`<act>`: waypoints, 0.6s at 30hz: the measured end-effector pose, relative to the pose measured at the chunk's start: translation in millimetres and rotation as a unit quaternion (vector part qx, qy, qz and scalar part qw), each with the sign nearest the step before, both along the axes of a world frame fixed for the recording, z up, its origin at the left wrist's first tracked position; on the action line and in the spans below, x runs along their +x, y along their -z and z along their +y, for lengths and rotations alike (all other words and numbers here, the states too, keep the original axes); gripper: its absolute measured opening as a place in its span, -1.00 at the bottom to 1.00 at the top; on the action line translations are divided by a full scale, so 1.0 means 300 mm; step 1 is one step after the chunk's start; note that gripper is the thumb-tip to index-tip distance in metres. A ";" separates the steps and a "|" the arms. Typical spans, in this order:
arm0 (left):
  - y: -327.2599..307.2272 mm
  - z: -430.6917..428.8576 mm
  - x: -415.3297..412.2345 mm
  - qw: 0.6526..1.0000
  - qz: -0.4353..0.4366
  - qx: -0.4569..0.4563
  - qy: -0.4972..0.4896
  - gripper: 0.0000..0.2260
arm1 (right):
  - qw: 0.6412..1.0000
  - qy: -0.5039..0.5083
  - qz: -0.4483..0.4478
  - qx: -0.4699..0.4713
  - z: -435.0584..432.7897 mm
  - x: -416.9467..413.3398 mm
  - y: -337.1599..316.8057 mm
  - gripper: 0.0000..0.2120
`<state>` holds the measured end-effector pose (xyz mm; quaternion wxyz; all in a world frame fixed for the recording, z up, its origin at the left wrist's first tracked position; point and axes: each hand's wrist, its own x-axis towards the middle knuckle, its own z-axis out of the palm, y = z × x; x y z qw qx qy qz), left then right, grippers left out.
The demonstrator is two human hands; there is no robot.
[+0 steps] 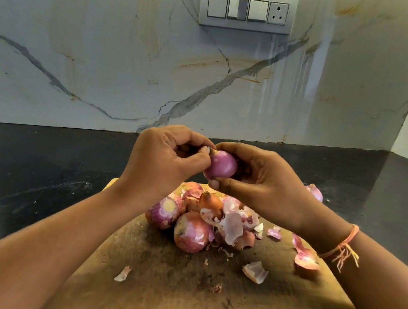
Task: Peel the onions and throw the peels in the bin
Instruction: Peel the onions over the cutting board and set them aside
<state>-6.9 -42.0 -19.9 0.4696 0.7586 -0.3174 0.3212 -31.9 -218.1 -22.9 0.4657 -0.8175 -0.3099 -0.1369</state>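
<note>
You see an evenly lit scene, soft and fairly bright, with no harsh shadows. A pale sheen of glare lies on the dark tabletop (29, 185) at the lower left, and vertical streaks of reflected light run down the marble wall (295, 83) below the switch panel (247, 9). The wide lens bends the tabletop's back edge and stretches your forearms at the bottom corners. The wooden board (182, 291) is dim in its middle, and detail is slightly soft throughout
</note>
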 end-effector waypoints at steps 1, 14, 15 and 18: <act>-0.001 -0.001 0.001 1.000 0.011 -0.011 0.008 -0.86 | 1.000 -0.002 0.001 0.006 0.000 -0.001 -0.001 -0.57; -0.006 0.011 0.006 0.993 0.083 -0.036 0.069 -0.86 | 0.977 -0.103 0.151 0.110 -0.037 0.003 -0.019 -0.69; -0.006 0.009 0.005 0.993 0.084 -0.036 0.072 -0.85 | 0.967 -0.116 0.180 0.140 -0.037 0.006 -0.018 -0.70; -0.005 0.007 0.004 0.992 0.087 -0.039 0.080 -0.82 | 0.925 -0.166 0.258 0.226 -0.028 0.005 -0.015 -0.66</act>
